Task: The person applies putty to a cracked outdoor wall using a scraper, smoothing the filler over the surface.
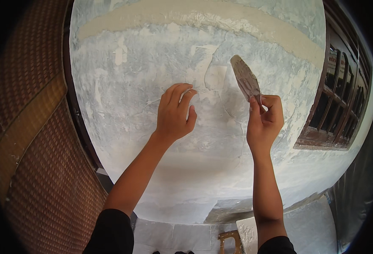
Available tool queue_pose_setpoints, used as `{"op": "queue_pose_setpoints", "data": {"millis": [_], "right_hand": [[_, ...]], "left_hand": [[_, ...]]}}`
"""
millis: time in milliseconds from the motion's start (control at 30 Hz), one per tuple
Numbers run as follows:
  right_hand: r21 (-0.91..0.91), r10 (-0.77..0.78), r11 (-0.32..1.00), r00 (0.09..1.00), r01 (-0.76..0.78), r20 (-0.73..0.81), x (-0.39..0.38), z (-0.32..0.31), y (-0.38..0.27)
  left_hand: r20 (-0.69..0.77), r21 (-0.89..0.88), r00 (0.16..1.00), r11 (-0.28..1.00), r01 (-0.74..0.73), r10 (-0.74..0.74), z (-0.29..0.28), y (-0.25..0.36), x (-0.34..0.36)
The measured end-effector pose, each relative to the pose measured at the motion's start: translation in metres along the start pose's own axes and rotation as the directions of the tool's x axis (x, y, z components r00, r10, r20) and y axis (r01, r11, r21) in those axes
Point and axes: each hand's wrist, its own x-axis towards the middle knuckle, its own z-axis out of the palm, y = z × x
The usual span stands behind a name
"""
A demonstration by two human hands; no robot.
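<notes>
The right hand (266, 120) pinched one putty knife (245, 78) by its lower end between thumb and bent fingers, the smeared grey blade tilting up and leftward in front of the wall (186, 163). The left hand (176, 112) was loosely open, its fingers curled and its thumb held apart; whether its fingertips touched the wall could not be told. Two bare forearms led down to two black sleeves. Across the top of the wall ran one broad beige band of putty (152, 15). To the right stood one brown window (338, 98), where faint reddish lettering showed at the upper panes, too small to make out. One woven screen (38, 161) filled the left side; below, one smeared white board (246, 233) lay beside a yellowish frame (228, 234) above the grey floor (190, 237).
</notes>
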Motion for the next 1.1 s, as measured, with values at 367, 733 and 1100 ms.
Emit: {"op": "queue_pose_setpoints", "data": {"millis": [367, 733, 1100], "right_hand": [[-0.373, -0.540, 0.725, 0.814, 0.578, 0.212, 0.062, 0.116, -0.038], [-0.413, -0.727, 0.392, 0.552, 0.822, 0.408, 0.074, 0.185, -0.034], [-0.400, -0.753, 0.318, 0.485, 0.859, 0.444, 0.049, 0.213, -0.029]], "left_hand": [[-0.094, 0.157, 0.995, 0.988, -0.003, 0.018, -0.053, -0.082, 0.036], [-0.117, 0.162, 0.993, 0.986, 0.030, -0.011, -0.063, -0.128, 0.031], [-0.108, 0.155, 0.994, 0.988, 0.015, 0.002, -0.061, -0.149, 0.003]]}}
